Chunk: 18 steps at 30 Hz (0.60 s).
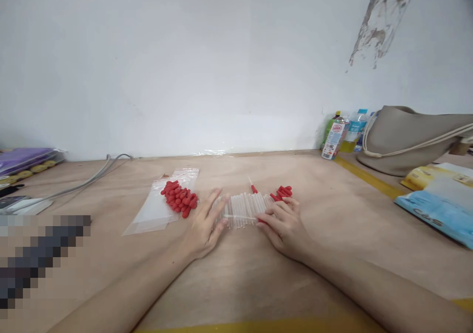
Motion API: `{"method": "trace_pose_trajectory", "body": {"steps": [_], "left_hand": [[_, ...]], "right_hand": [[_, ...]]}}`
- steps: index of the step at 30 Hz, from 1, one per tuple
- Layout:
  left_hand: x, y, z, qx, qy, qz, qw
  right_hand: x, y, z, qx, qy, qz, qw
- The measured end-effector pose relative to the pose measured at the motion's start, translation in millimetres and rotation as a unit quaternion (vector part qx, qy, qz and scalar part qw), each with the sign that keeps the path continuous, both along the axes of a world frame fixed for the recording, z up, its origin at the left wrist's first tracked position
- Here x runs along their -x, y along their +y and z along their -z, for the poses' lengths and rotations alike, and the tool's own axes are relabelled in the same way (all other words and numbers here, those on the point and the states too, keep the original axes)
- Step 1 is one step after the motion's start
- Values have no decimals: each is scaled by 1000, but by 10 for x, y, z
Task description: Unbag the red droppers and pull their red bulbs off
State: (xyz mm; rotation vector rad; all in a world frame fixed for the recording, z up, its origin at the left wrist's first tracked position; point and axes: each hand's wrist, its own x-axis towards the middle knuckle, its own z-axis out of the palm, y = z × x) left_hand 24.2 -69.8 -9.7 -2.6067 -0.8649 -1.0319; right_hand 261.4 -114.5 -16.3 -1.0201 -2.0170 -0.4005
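A row of thin clear tubes (pixel 244 207), apparently glass dropper tubes, lies side by side on the brown table covering. My left hand (pixel 205 224) rests at the row's left end with fingers stretched and spread, holding nothing. At the right end, my right hand (pixel 283 224) has its fingers curled, with a bit of red rubber bulb (pixel 260 220) showing at the fingertips. Beyond the row lies a dropper (pixel 253 188) with a red bulb on its tube. A small group of red bulbs (pixel 284 192) sits just past my right hand. The larger pile of red rubber bulbs (pixel 179 198) is left of my left hand.
Clear plastic zip bags (pixel 151 215) lie under the larger pile. A grey cable (pixel 84 183) runs along the left. Bottles (pixel 351 131), a grey bag (pixel 406 138) and a blue tissue pack (pixel 436 217) stand or lie at right. A white wall (pixel 221 77) closes the back.
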Motion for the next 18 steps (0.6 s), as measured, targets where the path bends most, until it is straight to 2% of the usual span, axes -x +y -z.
{"method": "trace_pose_trajectory", "body": {"steps": [3, 6, 12, 18], "left_hand": [[-30, -36, -23, -37, 58, 62, 996], [-72, -60, -14, -58, 71, 93, 991], [-161, -78, 59, -40, 33, 119, 991], [-159, -30, 37, -58, 47, 129, 989]], "right_hand": [[72, -21, 34, 7, -18, -46, 999], [121, 20, 20, -2, -15, -80, 997], [118, 69, 31, -18, -46, -108, 993], [117, 140, 97, -25, -69, -125, 989]]}}
